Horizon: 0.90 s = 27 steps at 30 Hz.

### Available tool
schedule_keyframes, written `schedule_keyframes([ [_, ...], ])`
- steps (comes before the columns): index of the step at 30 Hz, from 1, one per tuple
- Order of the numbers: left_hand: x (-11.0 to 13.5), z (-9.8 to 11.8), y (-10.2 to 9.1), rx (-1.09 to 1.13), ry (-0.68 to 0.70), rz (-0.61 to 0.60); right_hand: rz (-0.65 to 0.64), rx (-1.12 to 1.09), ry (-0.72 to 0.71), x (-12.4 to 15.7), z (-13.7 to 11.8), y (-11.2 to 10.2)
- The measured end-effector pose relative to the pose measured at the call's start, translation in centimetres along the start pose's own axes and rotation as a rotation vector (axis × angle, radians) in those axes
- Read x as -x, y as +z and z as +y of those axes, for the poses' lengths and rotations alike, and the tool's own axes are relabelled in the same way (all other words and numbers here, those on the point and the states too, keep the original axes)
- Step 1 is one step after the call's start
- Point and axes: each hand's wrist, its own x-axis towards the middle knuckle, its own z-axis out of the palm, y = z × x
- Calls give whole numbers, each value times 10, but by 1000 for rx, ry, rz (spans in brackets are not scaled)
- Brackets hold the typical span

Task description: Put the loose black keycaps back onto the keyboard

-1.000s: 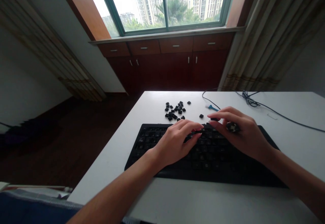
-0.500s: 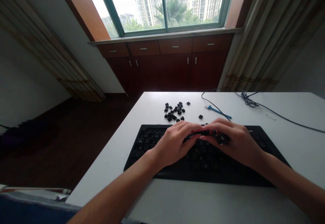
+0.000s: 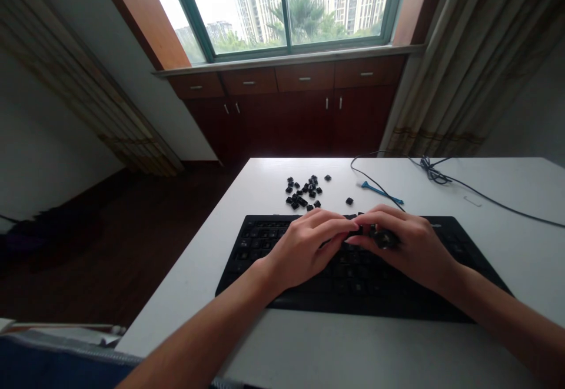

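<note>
A black keyboard (image 3: 304,303) lies on the white table beneath both my hands. My right hand (image 3: 408,236) is closed around a small dark tool with a rounded, shiny handle end (image 3: 386,238); its kind is not clear. The tool's front part points left, toward my left hand (image 3: 304,242). That hand's thumb and fingertips are pinched together over the keyboard's upper middle, touching the right fingertips. Whatever lies between the left fingers is hidden. Past the keyboard's back edge, several loose black keycaps (image 3: 301,200) are scattered in a cluster, with a single keycap (image 3: 349,200) to their right.
Behind the keyboard lies a thin blue tool (image 3: 382,192), crossed by a black cable (image 3: 498,199) that runs to the right edge. A thin bent wire (image 3: 472,201) rests at the right. Low wooden cabinets (image 3: 282,118) stand beyond the table under a window.
My left fingertips have shifted slightly right and closed in against the right ones. Less of the dark thing between the hands shows now. The keycaps and keyboard stay in place.
</note>
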Motion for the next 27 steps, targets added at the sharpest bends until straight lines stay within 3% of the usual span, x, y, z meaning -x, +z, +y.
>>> schedule_keyframes([
  [9, 0, 0, 1, -24, -6, 6, 14, 22, -17, 0, 1, 2],
  [15, 0, 1, 2, -72, -95, 32, 33, 47, 39, -5, 5, -7],
  [21, 1, 0, 2, -151, -173, -33, -196, 30, 28, -3, 16, -14],
  [27, 2, -1, 3, -187, -176, -70, -312, 121, -32, 1, 18, -15],
])
